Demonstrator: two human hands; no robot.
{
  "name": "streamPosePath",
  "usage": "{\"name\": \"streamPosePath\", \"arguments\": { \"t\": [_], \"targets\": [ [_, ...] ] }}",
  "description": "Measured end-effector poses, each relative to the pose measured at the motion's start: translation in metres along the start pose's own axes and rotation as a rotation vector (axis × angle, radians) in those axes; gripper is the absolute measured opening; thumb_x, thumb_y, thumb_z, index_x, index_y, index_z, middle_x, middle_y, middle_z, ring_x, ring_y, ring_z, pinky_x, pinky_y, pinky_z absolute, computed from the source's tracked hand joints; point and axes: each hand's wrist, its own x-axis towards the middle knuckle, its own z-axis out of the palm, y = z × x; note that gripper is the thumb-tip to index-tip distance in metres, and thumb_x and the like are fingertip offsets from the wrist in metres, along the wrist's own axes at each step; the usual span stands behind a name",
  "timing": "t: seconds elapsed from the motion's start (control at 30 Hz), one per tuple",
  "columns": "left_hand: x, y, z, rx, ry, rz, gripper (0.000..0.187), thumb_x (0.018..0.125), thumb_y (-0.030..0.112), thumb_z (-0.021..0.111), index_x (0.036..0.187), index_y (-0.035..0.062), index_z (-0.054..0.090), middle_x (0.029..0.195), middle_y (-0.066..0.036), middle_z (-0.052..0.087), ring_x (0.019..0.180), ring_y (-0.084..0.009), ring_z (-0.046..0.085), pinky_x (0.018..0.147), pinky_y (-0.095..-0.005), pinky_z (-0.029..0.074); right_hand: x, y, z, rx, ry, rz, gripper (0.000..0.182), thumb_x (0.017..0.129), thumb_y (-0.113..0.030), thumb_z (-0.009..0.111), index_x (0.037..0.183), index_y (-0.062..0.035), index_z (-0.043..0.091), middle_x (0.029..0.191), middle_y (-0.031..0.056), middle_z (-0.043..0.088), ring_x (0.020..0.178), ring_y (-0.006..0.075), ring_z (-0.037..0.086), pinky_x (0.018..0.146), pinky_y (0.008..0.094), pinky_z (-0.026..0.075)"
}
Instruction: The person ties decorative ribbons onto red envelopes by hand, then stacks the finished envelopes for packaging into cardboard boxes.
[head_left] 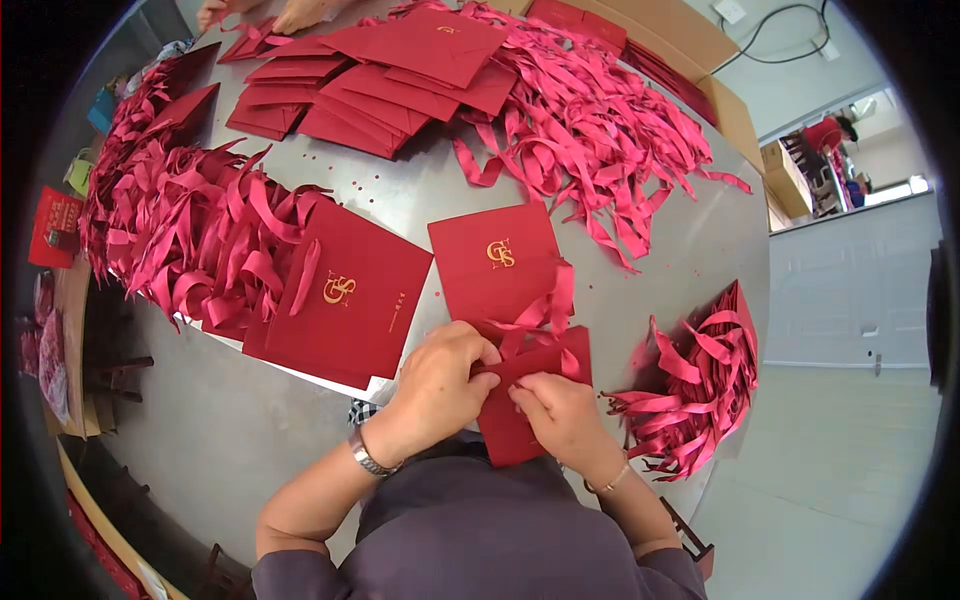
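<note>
A red paper gift bag [506, 437] rests at the table's near edge, against my body. My left hand [440, 378] is closed, thumb and forefinger pinching the bag's upper edge. From the right, my right hand [568, 418] pinches the same bag close to that edge; its fingertips are partly hidden. A pink ribbon [548, 312] loops up from the bag between and beyond my hands. Just past them lies another red bag [490, 262] with a gold logo, partly overlapped by the ribbon.
To the left, a logo bag [350, 290] lies before a heap of ribboned bags [200, 225]. Stacked red bags [390, 90] and piled ribbons [590, 120] fill the back. A ribboned bundle [700, 385] sits right. Another person's hand [303, 14] shows at the far edge.
</note>
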Motion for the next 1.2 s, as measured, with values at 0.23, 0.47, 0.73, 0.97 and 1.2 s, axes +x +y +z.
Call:
{"name": "streamPosePath", "arguments": {
  "t": [0.23, 0.47, 0.73, 0.97, 1.2],
  "targets": [
    [0.007, -0.008, 0.001, -0.029, -0.126, 0.001, 0.016, 0.073, 0.0, 0.07, 0.088, -0.0005, 0.065, 0.088, -0.013, 0.059, 0.087, -0.0309, 0.059, 0.076, -0.0373, 0.048, 0.009, 0.012, 0.009, -0.147, 0.005, -0.082, 0.012, 0.085, -0.013, 0.065, 0.082, -0.0014, 0.063, 0.068, 0.0141, 0.06, 0.061, 0.0312, 0.06, 0.054, 0.039, 0.047],
    [0.005, -0.008, 0.002, -0.08, -0.113, -0.008, 0.013, 0.074, -0.002, 0.068, 0.087, -0.0006, 0.065, 0.088, -0.012, 0.059, 0.09, -0.0312, 0.057, 0.08, -0.0376, 0.047, 0.013, 0.006, 0.01, -0.104, 0.033, -0.029, 0.023, 0.086, -0.018, 0.063, 0.068, -0.0049, 0.055, 0.062, 0.0122, 0.057, 0.056, 0.0314, 0.058, 0.051, 0.0426, 0.044],
    [-0.001, -0.005, 0.008, -0.073, -0.021, 0.102, 0.012, 0.073, -0.004, 0.064, 0.085, 0.0006, 0.065, 0.092, -0.013, 0.06, 0.092, -0.0331, 0.057, 0.081, -0.0407, 0.047, 0.036, -0.01, -0.012, 0.038, -0.266, 0.218, 0.025, 0.083, -0.018, 0.063, 0.065, -0.0008, 0.061, 0.059, 0.0159, 0.057, 0.053, 0.0329, 0.058, 0.051, 0.0394, 0.044],
    [0.002, -0.005, 0.009, 0.002, 0.055, 0.237, 0.015, 0.068, -0.006, 0.061, 0.081, 0.0018, 0.063, 0.088, -0.013, 0.057, 0.088, -0.0339, 0.055, 0.075, -0.0426, 0.046, 0.042, -0.023, -0.002, -0.501, -0.227, 0.02, 0.021, 0.079, -0.021, 0.059, 0.066, -0.0044, 0.063, 0.061, 0.017, 0.06, 0.058, 0.0344, 0.062, 0.054, 0.0451, 0.049],
    [0.007, 0.003, -0.006, 0.054, 0.033, 0.364, 0.014, 0.073, -0.001, 0.067, 0.087, 0.0024, 0.068, 0.091, -0.014, 0.06, 0.087, -0.0343, 0.058, 0.074, -0.0402, 0.049, 0.026, -0.009, 0.002, -0.543, -0.054, -0.08, 0.017, 0.081, -0.02, 0.056, 0.069, -0.0089, 0.063, 0.063, 0.0122, 0.064, 0.055, 0.0264, 0.065, 0.045, 0.0413, 0.049]
  ]
}}
